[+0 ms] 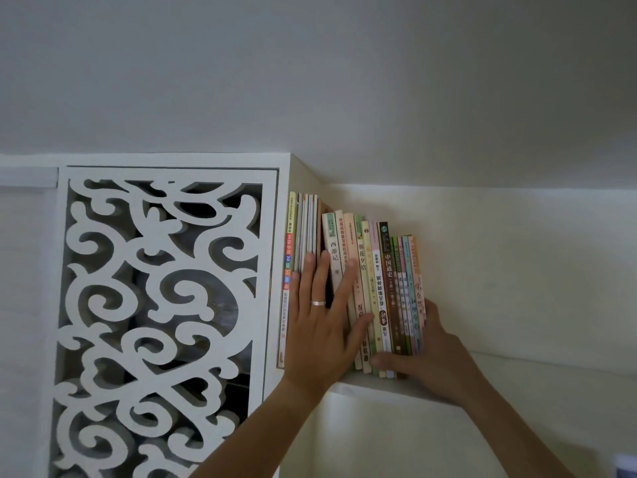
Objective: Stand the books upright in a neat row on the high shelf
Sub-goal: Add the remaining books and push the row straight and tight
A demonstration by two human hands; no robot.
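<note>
Fingers [319,270] of left hand [319,326] flat on spines | right hand [425,360] apparently cups row end | books [375,291] between, axes upright, leaning left

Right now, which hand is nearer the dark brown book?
Right. The right hand grips the row's end, its thumb below the dark brown book; the left hand presses spines further left.

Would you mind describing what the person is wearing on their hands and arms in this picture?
Both forearms are bare, with no sleeves showing anywhere in view, and neither hand is gloved. The left hand wears one plain, light-coloured band ring on a finger. The right hand shows no ring on the parts in view. No watch or bracelet is visible on either wrist.
</note>
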